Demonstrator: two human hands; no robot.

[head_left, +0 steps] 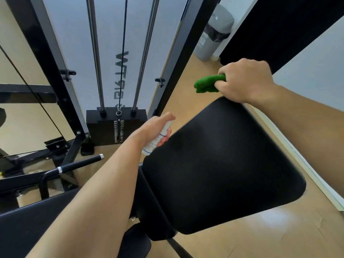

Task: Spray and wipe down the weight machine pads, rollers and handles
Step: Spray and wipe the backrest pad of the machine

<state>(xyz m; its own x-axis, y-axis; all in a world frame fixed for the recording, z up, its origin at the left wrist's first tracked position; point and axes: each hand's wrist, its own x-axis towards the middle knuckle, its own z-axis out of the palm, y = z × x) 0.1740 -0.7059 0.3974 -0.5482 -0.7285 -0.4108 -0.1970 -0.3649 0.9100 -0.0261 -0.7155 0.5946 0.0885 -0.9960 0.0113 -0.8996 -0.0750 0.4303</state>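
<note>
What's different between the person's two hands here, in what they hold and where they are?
The left hand grips a white spray bottle; the right hand grips a bunched green cloth. The left hand is at the left edge of the black seat pad, the right hand at its far edge. The left forefinger stretches out; the right fingers curl under. Both hold cleaning gear by one pad.

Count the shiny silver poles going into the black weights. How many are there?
2. The left pole and the right pole run down into the weight stack, one on each side of its middle. Their tops leave the picture; none seem hidden.
</note>
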